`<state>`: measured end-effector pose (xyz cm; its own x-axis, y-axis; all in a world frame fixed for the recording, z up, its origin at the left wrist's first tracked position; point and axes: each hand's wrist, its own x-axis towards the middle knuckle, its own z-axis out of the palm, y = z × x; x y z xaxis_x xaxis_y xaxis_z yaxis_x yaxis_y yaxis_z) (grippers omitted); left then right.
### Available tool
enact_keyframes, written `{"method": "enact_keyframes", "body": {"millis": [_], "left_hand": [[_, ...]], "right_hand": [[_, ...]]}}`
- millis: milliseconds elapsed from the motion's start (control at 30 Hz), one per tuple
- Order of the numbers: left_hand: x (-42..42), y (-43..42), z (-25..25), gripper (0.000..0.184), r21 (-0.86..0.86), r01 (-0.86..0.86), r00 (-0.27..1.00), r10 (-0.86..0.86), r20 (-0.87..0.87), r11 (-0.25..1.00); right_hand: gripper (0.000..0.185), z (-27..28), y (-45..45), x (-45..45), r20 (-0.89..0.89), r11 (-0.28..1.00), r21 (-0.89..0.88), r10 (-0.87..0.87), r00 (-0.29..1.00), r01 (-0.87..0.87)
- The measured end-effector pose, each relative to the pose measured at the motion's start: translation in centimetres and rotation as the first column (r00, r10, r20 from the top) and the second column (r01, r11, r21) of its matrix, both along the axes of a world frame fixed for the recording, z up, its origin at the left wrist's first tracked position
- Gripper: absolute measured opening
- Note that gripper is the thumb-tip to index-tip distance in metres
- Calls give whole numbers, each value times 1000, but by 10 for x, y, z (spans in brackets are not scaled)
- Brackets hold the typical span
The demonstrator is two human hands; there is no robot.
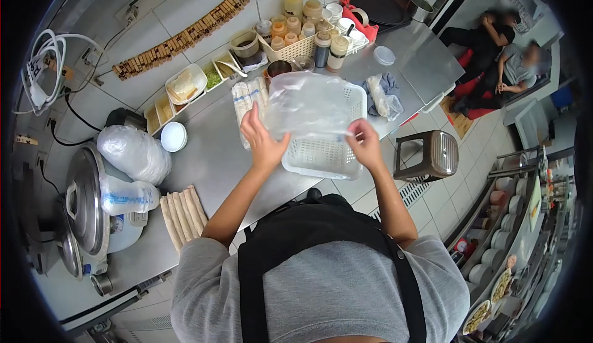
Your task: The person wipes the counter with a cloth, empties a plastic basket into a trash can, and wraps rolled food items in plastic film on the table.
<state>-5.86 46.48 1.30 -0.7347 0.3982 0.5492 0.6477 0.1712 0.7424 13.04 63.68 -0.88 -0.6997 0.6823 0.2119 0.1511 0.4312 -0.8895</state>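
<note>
A clear plastic bag, blurred by motion, spreads over a white perforated basket on the metal counter. My right hand pinches the bag's lower right corner above the basket. At the bag's left edge, my left hand has its fingers spread, with the thumb apart. Behind that hand lie rolled, wrapped items. The bag hides the far part of the basket.
Sauce bottles crowd the back of the counter. Folded cloths and a large lidded pot are at left. A crumpled bag lies right. A stool stands beyond. Two people sit at upper right.
</note>
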Motion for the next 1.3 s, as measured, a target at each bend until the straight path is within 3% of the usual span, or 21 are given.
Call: {"method": "enact_keyframes", "body": {"millis": [67, 133, 200, 267, 333, 400, 467, 600, 700, 733, 800, 867, 933, 1000, 1067, 1100, 1133, 1167, 1200, 1267, 1300], "left_hand": [[13, -11, -1, 58, 43, -75, 982, 82, -171, 996], [20, -21, -14, 60, -199, 200, 796, -277, -538, 960], [28, -18, -21, 55, -261, 235, 772, -343, -535, 936], [28, -15, -22, 50, -326, 264, 742, -407, -533, 908], [25, -13, -18, 42, -228, 318, 770, -391, -505, 920], [22, -14, -13, 38, -226, 331, 760, -401, -511, 916], [24, -17, -8, 34, -224, 341, 750, -408, -520, 913], [30, -19, 1, 28, -223, 431, 702, -480, -526, 874], [31, -23, 11, 20, -226, 479, 666, -518, -537, 849], [31, -25, 15, 15, -230, 485, 640, -522, -565, 844], [25, -33, 19, 13, -196, 539, 625, -544, -559, 820], [17, -42, 23, 11, -156, 588, 614, -563, -553, 794], [2, -52, 28, 11, 80, 548, 789, -482, -381, 833], [-10, -61, 38, 14, 169, 380, 889, -308, -340, 910], [-20, -57, 35, 13, 458, 263, 961, -270, -51, 849], [-25, -56, 40, 13, 460, 261, 962, -268, -51, 849], [-29, -55, 49, 12, 652, 130, 904, -360, 232, 747], [-34, -56, 54, 12, 767, -63, 744, -482, 462, 639], [-40, -59, 52, 12, 763, -59, 741, -484, 466, 644], [-60, -61, 39, 11, 787, -94, 647, -563, 514, 610], [-70, -61, 27, 11, 789, -88, 648, -567, 509, 608]], "right_hand": [[11, 7, -19, 1, 23, 993, -37, 112, 993, -111], [13, 13, -38, -3, 47, 972, -78, 227, 973, -223], [18, 18, -53, -9, -142, 844, -310, 414, 899, -438], [20, 8, -36, -17, -107, 822, -284, 484, 868, -493], [29, -16, -10, -33, -106, 852, -519, 13, 994, -66], [38, -9, 11, -53, -18, 825, -542, -203, 979, 161], [45, -1, 28, -76, 35, 700, -696, -188, 981, 159], [48, 25, 32, -125, 112, 706, -693, -95, 989, 146], [26, 22, 37, -153, 189, 907, -415, 10, 982, 70], [26, 15, 49, -163, 188, 908, -414, 16, 982, 65], [9, 6, 87, -175, 25, 923, -373, -94, 995, 96], [5, 40, 118, -162, -91, 821, -528, -307, 947, 216], [7, 60, 135, -148, -99, 783, -613, -205, 974, 102], [13, 71, 144, -140, -168, 806, -592, -129, 977, 4], [20, 95, 133, -134, -233, 823, -562, -54, 971, -89], [29, 117, 115, -131, -456, 800, -563, -91, 885, -208], [38, 129, 105, -128, -651, 779, -537, -138, 747, -324], [49, 121, 110, -126, -691, 809, -469, -86, 718, -355], [49, 101, 116, -125, -690, 808, -474, -95, 717, -349], [49, 54, 131, -128, -391, 748, -619, -30, 920, -239], [48, 39, 120, -126, -323, 769, -589, 56, 945, -248]]}}
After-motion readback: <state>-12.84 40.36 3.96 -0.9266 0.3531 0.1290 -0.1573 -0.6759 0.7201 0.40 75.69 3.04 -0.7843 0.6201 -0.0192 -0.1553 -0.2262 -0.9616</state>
